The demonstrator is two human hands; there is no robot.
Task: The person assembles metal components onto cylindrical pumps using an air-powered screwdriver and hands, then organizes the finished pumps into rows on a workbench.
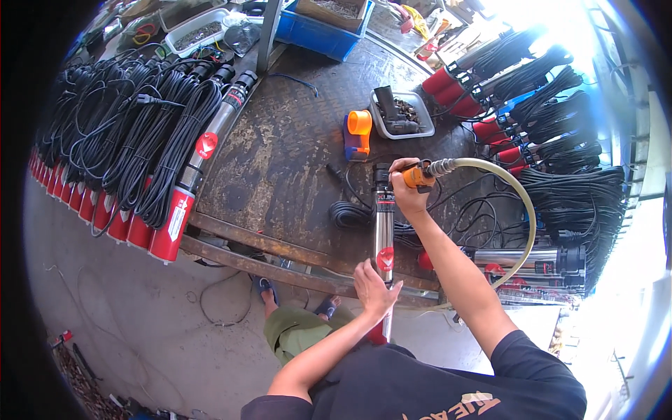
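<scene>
A long silver metal cylinder with a black top and a red lower end [383, 224] is seen slanting over the near edge of the worn dark surface [266, 154], its top above the surface, its lower end against the dark shirt. Low on it, just below the red round sticker, the left hand [376, 288] is placed: the cylinder is held between fingers on its left side and thumb on its right. Up at the black top, the right hand [408, 185] is wrapped around an orange handheld tool [418, 176], fed by a pale, curving hose [530, 210]; most of the cylinder is left below this hand and slightly to its left. Whether the top is touched by the tool cannot be told.

Just left of the cylinder, a coiled black cable [350, 215] is laid. Beyond the hands, an orange-and-blue tape dispenser [357, 136] is set beside a white plastic tray of small parts [428, 131]. Far left, red-ended silver cylinders draped in black cable [168, 224] are lined up.
</scene>
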